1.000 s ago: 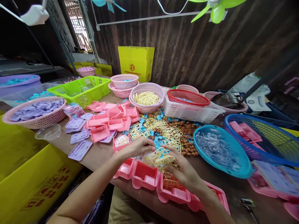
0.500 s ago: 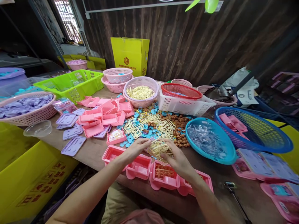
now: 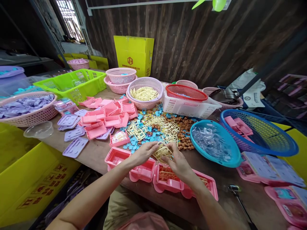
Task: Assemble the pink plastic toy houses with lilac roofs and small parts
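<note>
Between my two hands is a small bunch of cream plastic frames, held above a row of pink plastic trays. My left hand pinches the bunch at its left edge with thumb and fingertips. Fingers of my right hand wrap round its right side. Below my right hand, a pink tray contains brown and cream pieces; the tray at the right end is partly hidden by my forearm. Just beyond my hands lie loose cream frames, blue pieces and brown pieces in a pile.
A turquoise basin of clear plastic parts stands to the right, near a blue basket. Pink boxes and lilac plates lie left. Behind the pile stands a basket of cream pieces. A ratchet-like tool lies at front right.
My left hand has shifted slightly right and my hands are closer together around the cream frames. The view has moved slightly.
</note>
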Tool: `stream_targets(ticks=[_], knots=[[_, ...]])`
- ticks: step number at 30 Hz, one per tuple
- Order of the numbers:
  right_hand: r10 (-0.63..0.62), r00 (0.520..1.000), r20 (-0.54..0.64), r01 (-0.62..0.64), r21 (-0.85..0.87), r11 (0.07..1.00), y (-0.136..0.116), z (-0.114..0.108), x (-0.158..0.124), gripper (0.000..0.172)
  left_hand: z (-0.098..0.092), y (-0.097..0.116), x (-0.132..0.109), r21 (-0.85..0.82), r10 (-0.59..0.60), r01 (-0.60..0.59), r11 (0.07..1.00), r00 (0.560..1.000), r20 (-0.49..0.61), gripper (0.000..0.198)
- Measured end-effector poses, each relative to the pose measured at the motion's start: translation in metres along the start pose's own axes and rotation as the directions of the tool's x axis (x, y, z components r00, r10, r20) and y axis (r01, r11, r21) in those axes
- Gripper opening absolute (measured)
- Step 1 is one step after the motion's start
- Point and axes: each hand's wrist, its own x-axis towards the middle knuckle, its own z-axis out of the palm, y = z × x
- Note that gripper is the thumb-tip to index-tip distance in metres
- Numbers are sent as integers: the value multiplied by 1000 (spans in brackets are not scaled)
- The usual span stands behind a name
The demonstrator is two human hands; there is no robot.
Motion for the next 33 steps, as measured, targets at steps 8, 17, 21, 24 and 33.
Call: stream_targets(ticks=[8, 17, 21, 24, 33], knots=[[177, 984, -4, -177, -22, 984, 1, -21, -8, 20, -2, -11, 27, 616, 33, -62, 785, 998, 58, 27], [250, 839, -483, -306, -39, 951, 33, -88, -52, 33, 46, -43, 133, 827, 104, -382, 412, 922, 374, 28], [272, 777, -567, -316, 23, 949, 47, -98, -73, 30, 47, -63, 145, 865, 87, -417, 277, 908, 410, 22], [387, 720, -577, -358, 168, 918, 52, -100, -82, 35, 37, -70, 154, 911, 79, -356, 210, 935, 347, 20], [286, 771, -570, -283, 96, 954, 44, -93, -76, 30, 73, -64, 182, 981, 15, -32, 190, 999, 29, 27]])
